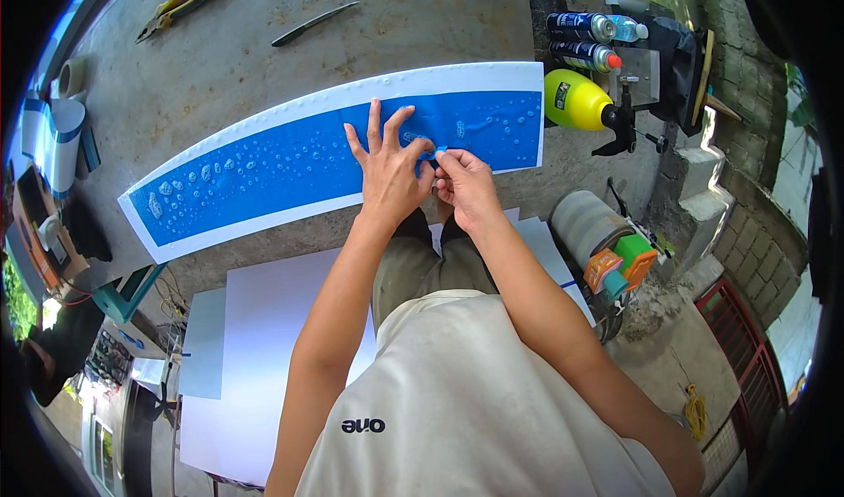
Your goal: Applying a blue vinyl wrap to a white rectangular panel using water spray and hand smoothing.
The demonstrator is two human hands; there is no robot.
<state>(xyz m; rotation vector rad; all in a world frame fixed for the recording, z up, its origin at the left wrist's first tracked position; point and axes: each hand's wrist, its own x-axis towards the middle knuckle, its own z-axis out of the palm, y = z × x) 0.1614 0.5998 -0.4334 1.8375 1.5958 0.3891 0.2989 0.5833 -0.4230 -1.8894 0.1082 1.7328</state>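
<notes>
A long curved white panel point(330, 91) lies across the work table, its middle covered by a blue plastic film point(290, 159) beaded with water drops or bubbles. Near the panel's front edge, my left hand point(391, 167) pinches the raised blue film between thumb and index finger. The other fingers of that hand spread over the blue surface. Close beside it, my right hand point(466, 185) has thumb and fingers closed on the same small lifted bit of film. The fingertips of both hands nearly touch, and part of the pinched film is hidden.
Pliers point(180, 7) and a slim pen-like knife point(315, 24) lie toward the back of the metal table point(255, 66). A yellow pump sprayer point(576, 100) and spray cans point(580, 28) stand at the right. Rolls of film point(63, 145) are at the left; a white sheet point(272, 348) is below.
</notes>
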